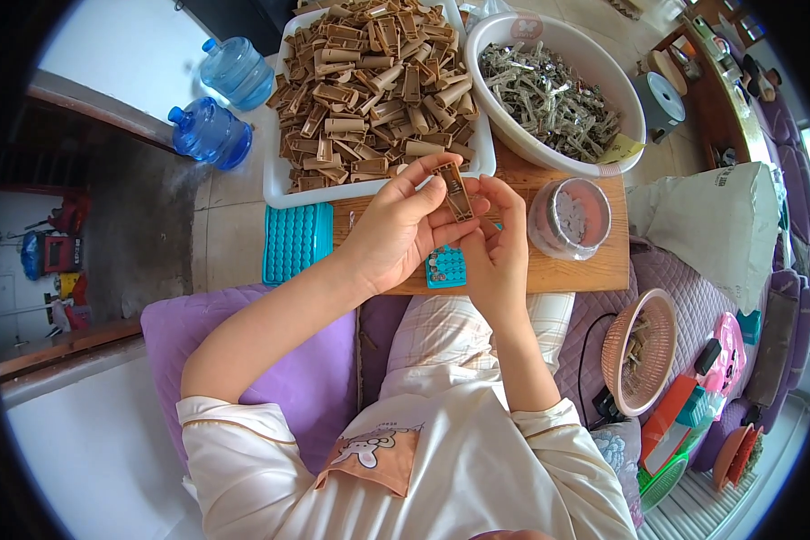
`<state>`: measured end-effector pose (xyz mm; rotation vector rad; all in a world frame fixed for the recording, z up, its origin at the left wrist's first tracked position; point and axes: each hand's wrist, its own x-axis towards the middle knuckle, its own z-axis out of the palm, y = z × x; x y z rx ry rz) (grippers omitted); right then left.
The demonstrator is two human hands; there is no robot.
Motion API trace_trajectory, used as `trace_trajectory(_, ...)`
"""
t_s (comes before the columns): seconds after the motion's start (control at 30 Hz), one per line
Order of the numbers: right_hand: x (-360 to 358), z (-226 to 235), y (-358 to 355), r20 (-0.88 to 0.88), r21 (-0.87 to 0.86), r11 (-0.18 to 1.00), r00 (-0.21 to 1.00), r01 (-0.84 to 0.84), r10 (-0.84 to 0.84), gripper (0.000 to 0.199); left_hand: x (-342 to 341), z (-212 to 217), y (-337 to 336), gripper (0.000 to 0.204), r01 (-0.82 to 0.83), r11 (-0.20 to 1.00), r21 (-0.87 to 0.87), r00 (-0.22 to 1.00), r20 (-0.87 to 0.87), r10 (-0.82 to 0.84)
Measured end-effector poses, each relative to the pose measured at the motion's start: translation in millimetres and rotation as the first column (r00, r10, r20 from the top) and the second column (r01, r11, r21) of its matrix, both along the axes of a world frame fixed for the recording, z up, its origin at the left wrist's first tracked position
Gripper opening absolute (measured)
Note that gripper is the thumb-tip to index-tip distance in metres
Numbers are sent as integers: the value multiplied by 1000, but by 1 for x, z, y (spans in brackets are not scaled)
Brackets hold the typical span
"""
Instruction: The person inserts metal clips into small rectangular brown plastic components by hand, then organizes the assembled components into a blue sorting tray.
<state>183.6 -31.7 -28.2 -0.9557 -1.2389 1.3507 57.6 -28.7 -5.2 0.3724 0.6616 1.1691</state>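
My left hand [403, 214] is closed around a small brown plastic casing [454, 193], hollow side up, pinched between thumb and fingers above the wooden table. Close against the casing's lower right end is my right hand [499, 256], its thumb and fingertips drawn together; whatever they hold is hidden. Below the hands lies a small turquoise grid tray [454, 266] with several tiny metal pieces in its pockets. Another turquoise tray [295, 245], with rows of round pockets, sits left of my left wrist.
A white bin [277, 171] heaped with brown casings stands at the back. Beside it, a white basin [504, 135] holds shiny metal strips. A clear round tub [538, 236] with pale bits stands right on the wooden table [603, 270]. A pink basket [614, 360] rests on the sofa.
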Motion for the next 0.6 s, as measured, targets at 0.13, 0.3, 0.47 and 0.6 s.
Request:
trace_trajectory(0.13,9,-6,6,191,148,987,981,-66,37,47,3,-1,-2,28,-26,999,36,982,-185,33)
trace_trajectory(0.3,8,-3,6,-13,-70,990,993,-122,121,38,7,-5,-10,28,-14,988,154,881,-465,85)
trace_trajectory(0.47,5,-11,7,110,-83,993,989,-87,96,32,10,-13,-17,28,76,958,278,673,-723,156)
trace_trajectory(0.6,6,-22,10,150,-61,997,987,-55,63,31,11,-14,-19,30,157,959,235,538,-835,116)
